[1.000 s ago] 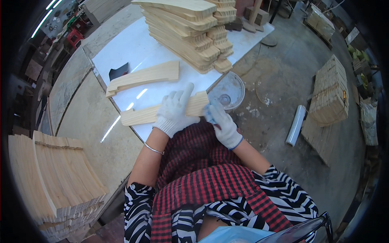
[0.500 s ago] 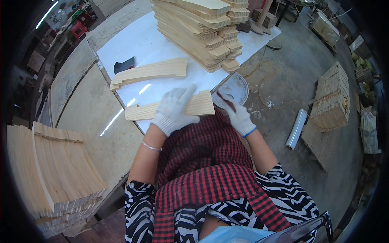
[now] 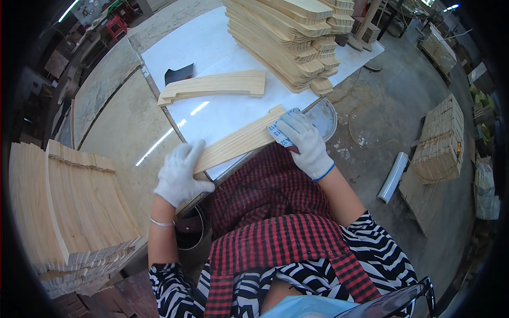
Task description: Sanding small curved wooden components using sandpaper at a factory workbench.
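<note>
At the near edge of the table (image 3: pixel 204 47), the left hand (image 3: pixel 178 176) grips a board (image 3: pixel 238 142) and the right hand (image 3: pixel 306 142) clasps sandpaper (image 3: pixel 278 133) against it.

red stool (image 3: pixel 116 26), pale roll (image 3: pixel 393 177), grey floor (image 3: pixel 391 130)

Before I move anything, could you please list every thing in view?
white sheet: one, white, on the table
near wooden piece: one, pale, over the sheet's near edge
printed sheet: one, white and blue, at that piece's right end
far wooden piece: one, pale, on the white sheet
dark sheet: one, blackish, behind far wooden piece
stacked pieces: many, pale, far end
plank stack: one, pale, left
tub: one, whitish, right of table
roll: one, whitish, right floor
tied bundle: one, pale, right
stool: one, red, upper left
apron: one, red and black, lower middle
left grip: one, white glove, at near piece's left end
right grip: one, white glove, holding printed sheet
</note>
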Motion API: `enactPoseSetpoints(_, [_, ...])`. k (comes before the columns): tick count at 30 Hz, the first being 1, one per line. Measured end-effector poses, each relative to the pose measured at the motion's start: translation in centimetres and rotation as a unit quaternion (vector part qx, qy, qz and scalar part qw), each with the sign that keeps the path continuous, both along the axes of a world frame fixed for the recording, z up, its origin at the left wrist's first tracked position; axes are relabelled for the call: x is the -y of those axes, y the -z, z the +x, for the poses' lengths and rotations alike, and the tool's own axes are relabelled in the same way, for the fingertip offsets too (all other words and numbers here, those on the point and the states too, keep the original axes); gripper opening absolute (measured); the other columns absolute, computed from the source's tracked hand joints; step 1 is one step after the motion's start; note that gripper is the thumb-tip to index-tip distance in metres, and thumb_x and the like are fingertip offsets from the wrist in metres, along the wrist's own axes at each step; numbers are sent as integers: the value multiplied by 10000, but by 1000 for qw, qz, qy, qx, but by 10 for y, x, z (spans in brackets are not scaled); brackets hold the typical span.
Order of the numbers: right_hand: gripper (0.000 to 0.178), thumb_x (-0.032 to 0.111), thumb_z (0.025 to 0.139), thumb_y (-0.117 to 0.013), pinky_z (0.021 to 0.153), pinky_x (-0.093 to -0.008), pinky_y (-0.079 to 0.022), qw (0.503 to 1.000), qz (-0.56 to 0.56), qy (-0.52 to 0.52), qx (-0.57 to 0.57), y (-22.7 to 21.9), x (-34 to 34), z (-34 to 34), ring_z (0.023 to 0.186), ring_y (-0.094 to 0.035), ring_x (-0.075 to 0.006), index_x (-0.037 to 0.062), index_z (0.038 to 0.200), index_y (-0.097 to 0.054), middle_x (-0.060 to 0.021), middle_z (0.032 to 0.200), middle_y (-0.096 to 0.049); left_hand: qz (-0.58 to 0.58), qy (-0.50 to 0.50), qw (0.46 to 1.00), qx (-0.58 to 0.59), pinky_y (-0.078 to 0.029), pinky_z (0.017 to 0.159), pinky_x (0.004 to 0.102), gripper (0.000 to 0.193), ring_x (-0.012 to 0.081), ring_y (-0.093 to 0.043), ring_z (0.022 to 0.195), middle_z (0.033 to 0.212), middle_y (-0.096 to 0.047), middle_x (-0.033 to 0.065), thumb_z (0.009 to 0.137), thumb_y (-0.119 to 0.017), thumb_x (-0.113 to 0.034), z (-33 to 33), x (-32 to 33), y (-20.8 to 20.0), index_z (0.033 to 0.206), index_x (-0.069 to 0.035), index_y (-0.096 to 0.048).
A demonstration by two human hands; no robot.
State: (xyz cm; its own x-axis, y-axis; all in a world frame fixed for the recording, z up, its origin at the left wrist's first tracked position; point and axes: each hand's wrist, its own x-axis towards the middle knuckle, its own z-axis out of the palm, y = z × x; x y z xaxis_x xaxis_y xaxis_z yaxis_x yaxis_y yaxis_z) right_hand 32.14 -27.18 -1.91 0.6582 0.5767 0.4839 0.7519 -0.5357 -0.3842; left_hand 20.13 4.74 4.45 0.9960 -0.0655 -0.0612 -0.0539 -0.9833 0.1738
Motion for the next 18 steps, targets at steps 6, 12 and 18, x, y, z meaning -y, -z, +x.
enactPoseSetpoints(6, [569, -33, 690, -644, 1064, -494, -442, 999, 27, 15, -28, -24, -3, 0, 1235, -558, -410, 37, 1255, -618, -203, 1255, -629, -42, 25, 994, 93, -512, 930, 434, 749, 363, -608, 1095, 1184, -620, 157, 692, -763, -172, -45, 20, 21, 1406, -122, -544])
enactPoseSetpoints(12, [406, 105, 783, -607, 1104, -480, -437, 971, 58, -211, 92, -49, -56, -56, 1167, -621, -347, 104, 1184, -675, -152, 1146, -681, -169, -40, 984, 27, -552, 815, 412, 628, 359, -678, 950, 1093, -672, 164, 725, -652, -108, -68, 42, 4, 1352, -131, -612])
enactPoseSetpoints(18, [403, 89, 793, -611, 914, -471, -496, 998, -13, 25, 64, -56, 2, 36, 1035, -617, -408, 68, 1195, -641, -181, 1095, -668, -326, -71, 943, -14, -537, 681, 341, 604, 266, -678, 756, 1000, -699, 160, 737, -651, -93, -64, 33, -9, 1338, -45, -613])
